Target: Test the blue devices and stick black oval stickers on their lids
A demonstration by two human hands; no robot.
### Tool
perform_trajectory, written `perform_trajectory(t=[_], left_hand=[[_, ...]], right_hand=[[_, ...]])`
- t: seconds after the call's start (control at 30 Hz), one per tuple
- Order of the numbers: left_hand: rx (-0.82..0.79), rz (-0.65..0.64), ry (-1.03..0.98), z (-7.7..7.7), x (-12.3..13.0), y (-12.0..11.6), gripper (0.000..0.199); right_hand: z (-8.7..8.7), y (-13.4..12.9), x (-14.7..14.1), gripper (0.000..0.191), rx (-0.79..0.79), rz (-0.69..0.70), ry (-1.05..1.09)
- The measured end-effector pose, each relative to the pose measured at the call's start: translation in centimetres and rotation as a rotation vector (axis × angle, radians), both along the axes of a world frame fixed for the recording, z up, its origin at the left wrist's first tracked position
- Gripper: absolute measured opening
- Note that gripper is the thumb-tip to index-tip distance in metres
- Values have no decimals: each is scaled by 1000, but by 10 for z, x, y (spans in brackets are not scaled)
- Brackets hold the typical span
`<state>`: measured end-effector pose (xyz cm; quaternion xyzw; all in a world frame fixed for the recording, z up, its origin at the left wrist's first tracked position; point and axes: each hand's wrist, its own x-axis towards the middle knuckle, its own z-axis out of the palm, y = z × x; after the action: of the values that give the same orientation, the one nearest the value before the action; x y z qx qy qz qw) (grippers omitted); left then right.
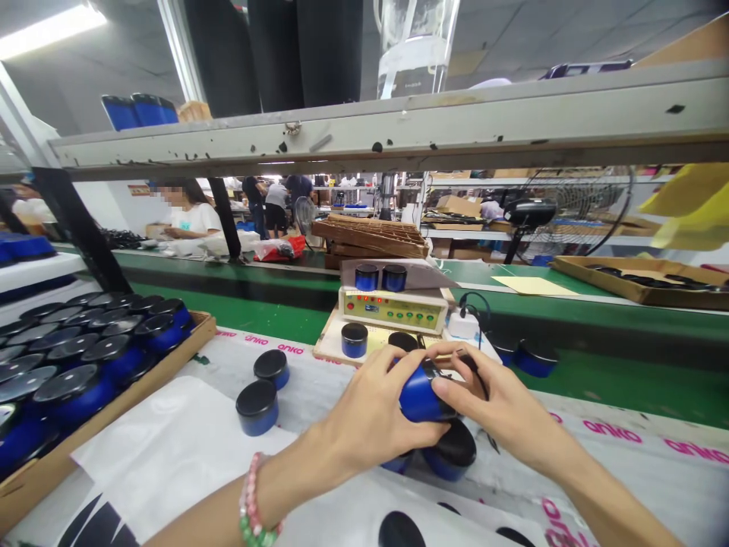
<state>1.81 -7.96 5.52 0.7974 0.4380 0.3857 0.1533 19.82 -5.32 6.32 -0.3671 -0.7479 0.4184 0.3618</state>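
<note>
Blue cylinder (418, 396), two-handed
My left hand (361, 414) wraps it, right hand (504, 399) pinches; I'd guess light, stiff (slick, too); grip the sides.

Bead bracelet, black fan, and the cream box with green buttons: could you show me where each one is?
Bead bracelet (249, 497): head view, on its pink beads.
Black fan (531, 212): head view, on its motor housing.
Cream box (364, 319): head view, on its front panel.

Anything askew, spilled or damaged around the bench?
Cardboard stack behind the control box looks askew: its upper pieces slant. The overhead shelf edge has scattered dark marks, possibly chipped paint or stuck bits; can't tell which. No spill visible.
</note>
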Motion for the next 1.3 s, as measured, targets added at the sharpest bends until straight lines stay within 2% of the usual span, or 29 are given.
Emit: perform_trajectory(t=[0.23,0.37,0.43,0.53,0.6,0.7,0.83,0.97,1.1,1.17,1.2,1.3], left_hand=[[15,27,49,-8,-3,-6,77],[-19,12,78,-15,-16,-7,70],[-46,22,56,-18,-26,-6,68],[-70,102,49,-20,-44,-4,62],[-87,163,93,-21,-57,-3,57],[-94,285,243,-23,-78,2,49],[-103,443,362,-32,-106,12,38],[-139,501,417,-44,-133,21,42],[-206,546,460,-47,-141,23,56],[-216,525,469,-45,-129,18,61],[-220,471,467,-44,-119,13,62],[-288,148,357,-45,-80,-3,70]], right_hand=[[-6,-5,-16,31,163,-177,-56],[-7,-1,-18,35,124,-114,-69],[-3,3,-12,43,57,-128,-36],[7,9,3,55,-40,-220,-31],[12,12,14,53,-60,-284,-57],[15,14,25,43,63,-396,-121],[15,18,34,39,269,-479,-333],[7,27,39,31,278,-425,-545],[-20,39,32,27,206,-318,-755],[-36,44,23,28,200,-268,-805],[-43,46,19,28,199,-246,-817],[-57,51,8,24,180,-232,-831]])
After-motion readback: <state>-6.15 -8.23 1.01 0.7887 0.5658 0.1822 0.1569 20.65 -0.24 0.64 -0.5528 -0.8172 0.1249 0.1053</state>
